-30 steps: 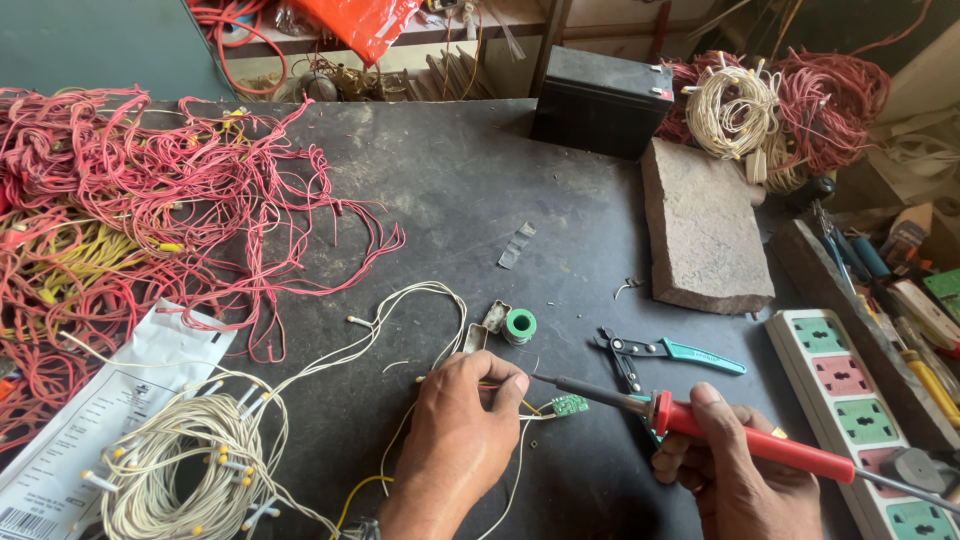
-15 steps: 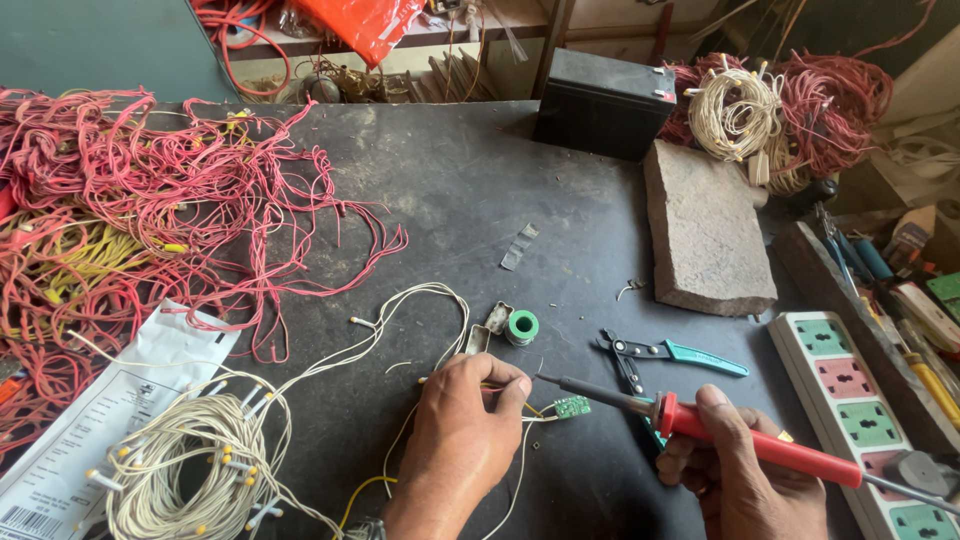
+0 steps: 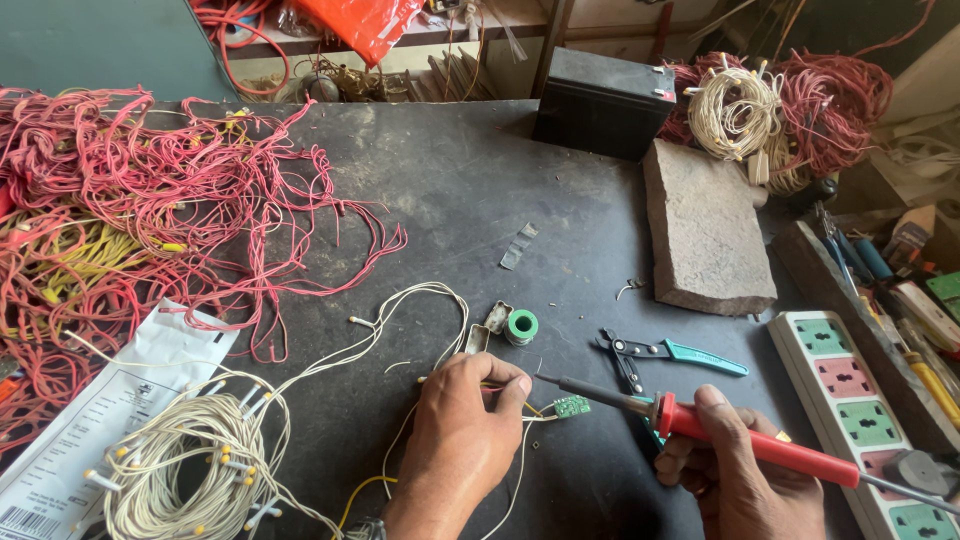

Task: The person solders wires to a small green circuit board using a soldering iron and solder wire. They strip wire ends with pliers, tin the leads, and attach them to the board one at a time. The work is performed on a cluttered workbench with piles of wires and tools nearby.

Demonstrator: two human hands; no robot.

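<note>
My left hand (image 3: 462, 430) presses down on thin wires at the near middle of the dark table, fingertips pinching them beside a small green circuit board (image 3: 571, 406). My right hand (image 3: 737, 470) grips a red-handled soldering iron (image 3: 740, 438), and its dark metal tip reaches left to the wires just by my left fingertips. A white wire (image 3: 400, 320) loops away from under my left hand. A small green spool of solder (image 3: 521, 326) lies just beyond my left hand.
A teal-handled wire cutter (image 3: 660, 352) lies right of the spool. A white power strip (image 3: 850, 410) runs along the right edge. A stone slab (image 3: 703, 228), a black battery (image 3: 602, 102), a red wire tangle (image 3: 130, 210) and a white wire coil (image 3: 190, 460) surround the work spot.
Both hands hold nearly the same pose. The iron's tip has stayed at the wires by my left fingertips.
</note>
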